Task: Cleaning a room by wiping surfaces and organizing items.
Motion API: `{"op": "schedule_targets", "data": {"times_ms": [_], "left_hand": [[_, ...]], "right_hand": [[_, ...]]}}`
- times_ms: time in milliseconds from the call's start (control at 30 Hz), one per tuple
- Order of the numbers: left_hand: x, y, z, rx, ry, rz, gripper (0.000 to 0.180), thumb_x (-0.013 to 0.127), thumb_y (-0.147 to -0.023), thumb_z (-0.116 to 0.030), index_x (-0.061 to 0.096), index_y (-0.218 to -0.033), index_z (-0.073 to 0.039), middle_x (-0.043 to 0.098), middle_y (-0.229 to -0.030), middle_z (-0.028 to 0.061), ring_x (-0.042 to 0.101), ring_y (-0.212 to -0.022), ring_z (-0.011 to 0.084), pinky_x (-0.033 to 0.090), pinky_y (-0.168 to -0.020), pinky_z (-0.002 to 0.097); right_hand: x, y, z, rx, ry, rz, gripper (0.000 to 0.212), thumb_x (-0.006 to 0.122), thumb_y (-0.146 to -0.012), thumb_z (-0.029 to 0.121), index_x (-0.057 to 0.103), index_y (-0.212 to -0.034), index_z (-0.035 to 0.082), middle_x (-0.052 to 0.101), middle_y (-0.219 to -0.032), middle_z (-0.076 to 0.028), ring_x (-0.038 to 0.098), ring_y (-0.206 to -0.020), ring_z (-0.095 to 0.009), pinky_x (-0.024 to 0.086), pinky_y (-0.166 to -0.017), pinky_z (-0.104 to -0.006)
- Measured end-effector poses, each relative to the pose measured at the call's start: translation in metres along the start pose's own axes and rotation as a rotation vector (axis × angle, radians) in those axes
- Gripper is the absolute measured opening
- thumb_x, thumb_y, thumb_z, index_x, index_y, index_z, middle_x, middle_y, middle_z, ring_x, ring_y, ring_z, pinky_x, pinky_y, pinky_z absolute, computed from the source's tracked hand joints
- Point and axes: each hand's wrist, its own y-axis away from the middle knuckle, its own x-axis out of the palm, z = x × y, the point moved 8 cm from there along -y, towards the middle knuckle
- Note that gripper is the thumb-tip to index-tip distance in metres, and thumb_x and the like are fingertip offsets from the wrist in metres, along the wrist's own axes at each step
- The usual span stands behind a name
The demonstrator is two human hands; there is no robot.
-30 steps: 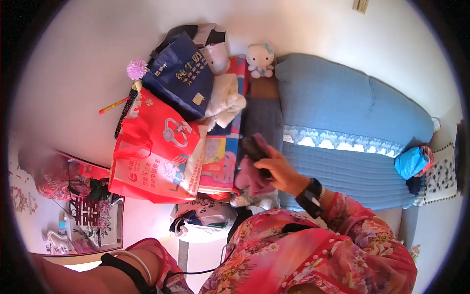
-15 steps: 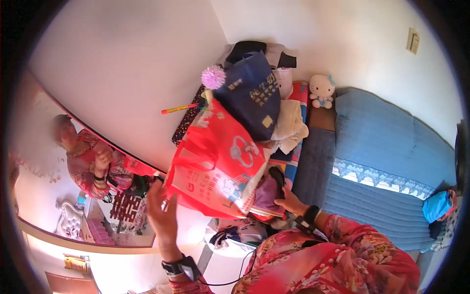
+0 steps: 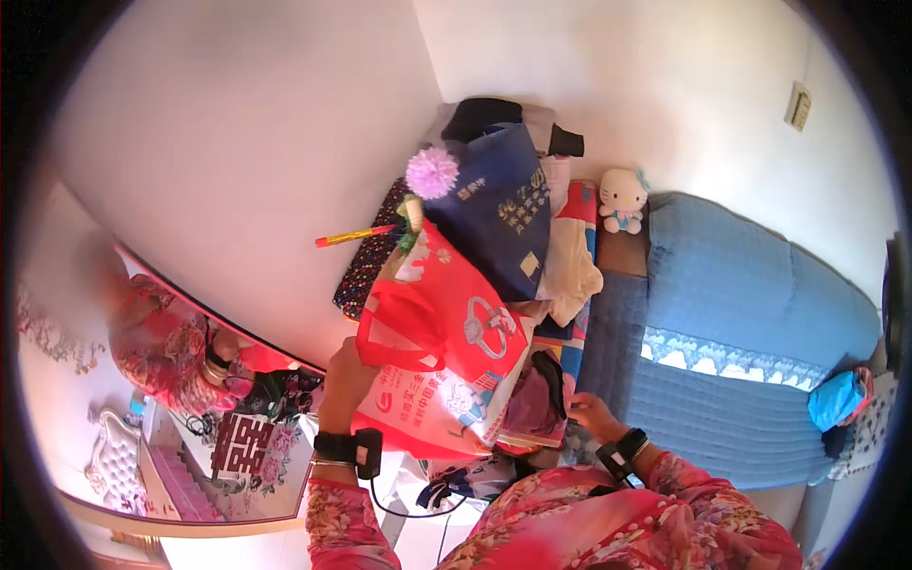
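Observation:
A red shopping bag (image 3: 446,332) with a ring picture and pale printed panels stands tilted in front of me. My left hand (image 3: 344,385) is closed at its left edge, on the red material by the handle; the fingertips are hidden. My right hand (image 3: 595,418) is beside the bag's lower right side, its fingers partly stretched toward it and loosely bent. Between the bag and that hand shows a dark and mauve cloth item (image 3: 534,404). Behind the red bag leans a navy bag (image 3: 499,214) with gold lettering. A pink pompom flower (image 3: 432,172) and a red-and-yellow stick (image 3: 353,237) poke out at the top left.
Folded clothes, among them a beige cloth (image 3: 573,275), are piled behind the bags against the wall. A blue quilted sofa (image 3: 731,380) runs along the right, with a white plush toy (image 3: 623,201) at its corner. A large mirror (image 3: 204,475) stands on the left.
My left hand has gone from spread fingers beside the red bag to closing on its left edge. My right hand has drawn slightly right, away from the dark item. The view has shifted a little.

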Motion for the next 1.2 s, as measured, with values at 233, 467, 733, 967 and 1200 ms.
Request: {"op": "schedule_targets", "data": {"times_ms": [233, 467, 733, 967, 1200], "left_hand": [[-0.061, 0.042, -0.072, 0.120, 0.574, -0.094, 0.025, 0.065, -0.069, 0.001, 0.062, -0.094, 0.002, 0.064, -0.079, 0.0077, 0.058, -0.076, 0.0120, 0.047, -0.071, 0.0271], [-0.098, 0.102, -0.126, 0.300, 0.321, -0.284, 0.027, 0.066, -0.073, -0.002, 0.063, -0.099, 0.001, 0.063, -0.080, 0.0045, 0.057, -0.074, 0.0120, 0.046, -0.071, 0.0277], [-0.131, 0.139, -0.213, 0.861, 0.060, 0.091, 0.034, 0.068, -0.079, -0.017, 0.063, -0.108, 0.001, 0.066, -0.095, 0.0088, 0.059, -0.083, 0.0175, 0.047, -0.075, 0.0301], [-0.083, 0.148, -0.301, 0.675, 0.461, 0.049, 0.028, 0.063, -0.083, -0.025, 0.065, -0.098, -0.001, 0.063, -0.089, 0.0100, 0.061, -0.079, 0.0224, 0.048, -0.071, 0.0339], [0.032, 0.149, -0.473, 1.072, 0.641, 0.413, 0.034, 0.064, -0.073, 0.002, 0.063, -0.107, 0.000, 0.066, -0.089, 0.0120, 0.065, -0.081, 0.0190, 0.049, -0.069, 0.0285]], "right_hand": [[-0.032, 0.033, -0.032, 0.218, -0.362, -0.107, 0.037, 0.068, -0.083, 0.014, 0.057, -0.117, 0.005, 0.059, -0.105, -0.003, 0.055, -0.092, -0.013, 0.047, -0.073, -0.0291], [-0.048, 0.038, -0.043, 0.208, -0.477, -0.117, 0.033, 0.067, -0.084, 0.015, 0.058, -0.115, 0.006, 0.059, -0.098, 0.000, 0.054, -0.086, -0.010, 0.047, -0.068, -0.0267], [-0.098, 0.069, -0.015, -0.027, -0.562, -0.234, 0.028, 0.065, -0.084, 0.013, 0.059, -0.111, 0.004, 0.057, -0.088, 0.001, 0.051, -0.075, -0.006, 0.042, -0.061, -0.0225], [-0.187, 0.113, 0.026, -0.113, -0.668, -0.327, 0.037, 0.061, -0.085, 0.009, 0.052, -0.120, 0.005, 0.060, -0.108, -0.008, 0.058, -0.091, -0.013, 0.049, -0.078, -0.0278], [-0.292, 0.199, 0.032, -0.380, -0.811, -0.624, 0.044, 0.057, -0.087, 0.001, 0.045, -0.128, 0.006, 0.056, -0.122, -0.008, 0.057, -0.105, -0.017, 0.048, -0.085, -0.0307]]}}
